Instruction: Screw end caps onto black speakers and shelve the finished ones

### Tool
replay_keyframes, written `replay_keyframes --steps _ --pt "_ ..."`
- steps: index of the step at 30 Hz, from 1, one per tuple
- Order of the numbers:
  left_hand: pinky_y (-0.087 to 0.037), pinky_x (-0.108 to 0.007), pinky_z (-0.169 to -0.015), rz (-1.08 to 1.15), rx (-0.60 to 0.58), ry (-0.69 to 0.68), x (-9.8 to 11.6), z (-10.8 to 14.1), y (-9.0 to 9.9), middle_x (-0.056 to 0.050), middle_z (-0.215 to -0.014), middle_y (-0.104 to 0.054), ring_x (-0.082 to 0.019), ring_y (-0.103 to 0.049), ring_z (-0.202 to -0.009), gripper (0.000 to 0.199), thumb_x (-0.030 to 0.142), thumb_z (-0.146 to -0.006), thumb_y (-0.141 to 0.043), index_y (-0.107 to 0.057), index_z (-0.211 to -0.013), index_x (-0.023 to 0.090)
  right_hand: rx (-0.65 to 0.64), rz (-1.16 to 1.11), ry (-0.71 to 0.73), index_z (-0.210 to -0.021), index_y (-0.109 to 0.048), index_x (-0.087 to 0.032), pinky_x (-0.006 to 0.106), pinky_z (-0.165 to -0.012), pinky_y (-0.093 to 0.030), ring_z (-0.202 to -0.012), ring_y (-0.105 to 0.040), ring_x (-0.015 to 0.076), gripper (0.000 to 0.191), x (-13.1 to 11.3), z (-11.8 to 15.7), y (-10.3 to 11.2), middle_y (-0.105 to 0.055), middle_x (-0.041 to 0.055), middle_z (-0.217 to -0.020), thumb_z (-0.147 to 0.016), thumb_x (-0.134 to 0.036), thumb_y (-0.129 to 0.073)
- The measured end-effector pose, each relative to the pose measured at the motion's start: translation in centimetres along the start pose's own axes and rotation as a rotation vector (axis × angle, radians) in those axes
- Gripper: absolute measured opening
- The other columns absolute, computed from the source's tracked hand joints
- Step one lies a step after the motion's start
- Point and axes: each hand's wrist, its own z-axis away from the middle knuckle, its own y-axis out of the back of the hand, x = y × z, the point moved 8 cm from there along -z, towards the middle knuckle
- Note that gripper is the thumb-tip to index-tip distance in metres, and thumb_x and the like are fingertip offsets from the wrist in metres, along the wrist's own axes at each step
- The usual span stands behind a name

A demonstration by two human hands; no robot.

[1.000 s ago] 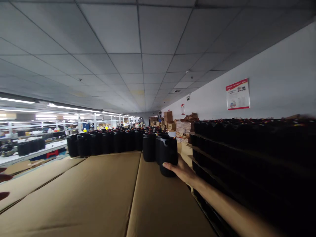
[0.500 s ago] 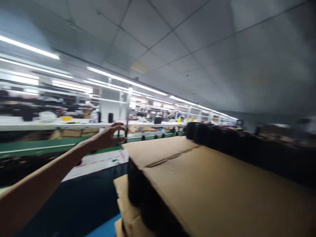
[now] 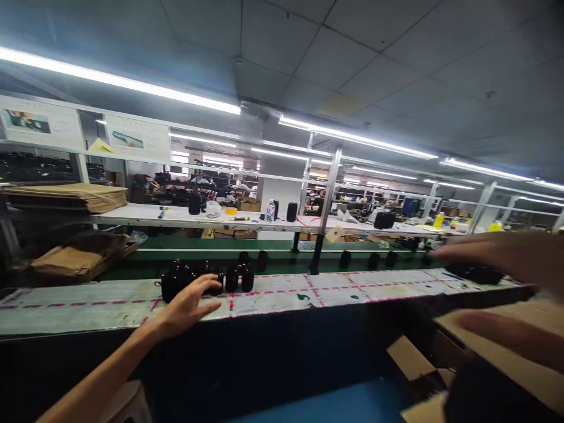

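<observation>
My left hand [image 3: 189,302] reaches forward over the near edge of the white bench strip [image 3: 273,294], thumb and fingers apart with nothing between them. Just past its fingertips stands a group of black rounded cylinders [image 3: 247,279], some with small reddish tips on top. The hand overlaps some of them in the view; contact cannot be made out. On the right, my right hand [image 3: 529,258] is smeared by motion, its fingers and thumb spread wide and holding nothing visible. Below and behind it lies a cardboard sheet [image 3: 520,376] over a dark stack.
Behind the strip runs a green conveyor belt [image 3: 163,244] with more black cylinders. A white shelf [image 3: 247,223] above carries a bottle [image 3: 270,210] and small items. Stacked cardboard [image 3: 66,197] lies left. A metal post [image 3: 328,200] rises mid-view. Open cardboard flaps [image 3: 409,358] stick out lower right.
The view has swung left, so the cardboard-topped stack has shifted to the right edge. My left hand is now lower, before the black cylinders. My right hand has come into view.
</observation>
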Motion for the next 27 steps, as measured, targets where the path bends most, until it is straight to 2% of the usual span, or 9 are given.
replay_keyframes --steps 2,5,8,11,15,18,21,24,27 --pt "-0.045 -0.053 -0.120 -0.003 -0.030 0.070 -3.9 2.0 -0.5 -0.018 -0.151 -0.061 -0.037 -0.058 -0.141 0.048 0.051 -0.086 -0.062 -0.072 -0.122 0.020 -0.127 0.024 0.200 -0.113 -0.076 -0.037 0.066 -0.120 -0.033 -0.130 -0.060 0.0412 0.069 -3.2 -1.7 -4.9 -0.069 0.0082 -0.134 -0.066 -0.087 -0.076" --pt "-0.049 -0.051 -0.118 -0.010 -0.074 0.158 -8.9 4.4 -2.2 -0.015 -0.152 -0.062 -0.036 -0.058 -0.141 0.048 0.051 -0.087 -0.062 -0.072 -0.125 0.023 -0.497 0.191 0.426 -0.090 -0.077 -0.027 0.059 -0.102 -0.051 -0.092 -0.073 0.0335 0.069 -6.0 -3.3 -16.4 -0.077 0.0063 -0.097 -0.049 -0.081 -0.087" --pt "-0.047 -0.049 -0.121 -0.036 -0.096 0.235 -13.7 5.2 -4.0 -0.015 -0.157 -0.058 -0.035 -0.055 -0.145 0.054 0.053 -0.087 -0.062 -0.069 -0.132 0.023 -0.707 0.269 0.425 -0.089 -0.076 -0.027 0.048 -0.093 -0.055 -0.094 -0.073 0.0319 0.052 -4.1 -4.2 -28.8 -0.076 0.0058 -0.091 -0.055 -0.062 -0.095" --pt "-0.046 -0.052 -0.121 -0.085 -0.104 0.310 -18.8 4.1 -5.6 -0.016 -0.158 -0.056 -0.036 -0.053 -0.147 0.057 0.052 -0.089 -0.059 -0.064 -0.137 0.023 -0.891 0.398 0.443 -0.108 -0.074 -0.020 0.052 -0.098 -0.053 -0.106 -0.069 0.0301 0.046 1.2 -3.8 -39.9 -0.075 0.0084 -0.108 -0.075 -0.048 -0.090" --pt "-0.045 -0.050 -0.123 -0.176 -0.125 0.368 -25.7 -1.7 -8.5 -0.016 -0.157 -0.057 -0.033 -0.053 -0.146 0.054 0.042 -0.092 -0.056 -0.061 -0.141 0.021 -0.982 0.545 0.481 -0.134 -0.064 -0.019 0.059 -0.109 -0.045 -0.128 -0.059 0.0330 0.048 10.4 -4.8 -51.0 -0.064 0.0119 -0.137 -0.092 -0.038 -0.078" --pt "-0.043 -0.049 -0.125 -0.280 -0.177 0.399 -31.0 -8.5 -11.5 -0.018 -0.159 -0.055 -0.033 -0.051 -0.149 0.067 0.030 -0.084 -0.065 -0.055 -0.149 0.018 -0.996 0.573 0.502 -0.150 -0.052 -0.021 0.064 -0.117 -0.035 -0.141 -0.048 0.0389 0.074 16.6 -7.7 -58.3 -0.053 0.0161 -0.153 -0.084 -0.034 -0.084" --pt "-0.031 -0.061 -0.128 -0.398 -0.259 0.427 -35.9 -15.5 -14.4 -0.022 -0.166 -0.044 -0.041 -0.036 -0.156 0.092 0.027 -0.071 -0.079 -0.047 -0.157 0.018 -1.044 0.542 0.501 -0.159 -0.043 -0.022 0.069 -0.121 -0.021 -0.152 -0.034 0.0448 0.099 21.8 -11.0 -65.1 -0.040 0.0211 -0.165 -0.073 -0.035 -0.091" --pt "-0.013 -0.068 -0.130 -0.454 -0.403 0.369 -39.5 -21.0 -17.2 -0.021 -0.173 -0.027 -0.044 -0.017 -0.161 0.115 0.040 -0.061 -0.089 -0.040 -0.163 0.021 -1.129 0.476 0.506 -0.162 -0.038 -0.022 0.070 -0.123 -0.017 -0.154 -0.028 0.0460 0.111 25.6 -12.7 -70.5 -0.034 0.0211 -0.168 -0.068 -0.046 -0.090" --pt "-0.007 -0.070 -0.130 -0.432 -0.582 0.264 -41.5 -24.1 -20.3 -0.021 -0.172 -0.028 -0.045 -0.018 -0.161 0.126 0.060 -0.054 -0.091 -0.039 -0.163 0.022 -1.181 0.408 0.516 -0.164 -0.036 -0.020 0.058 -0.123 -0.030 -0.146 -0.043 0.0410 0.109 27.5 -12.4 -73.5 -0.047 0.0186 -0.161 -0.070 -0.047 -0.085"
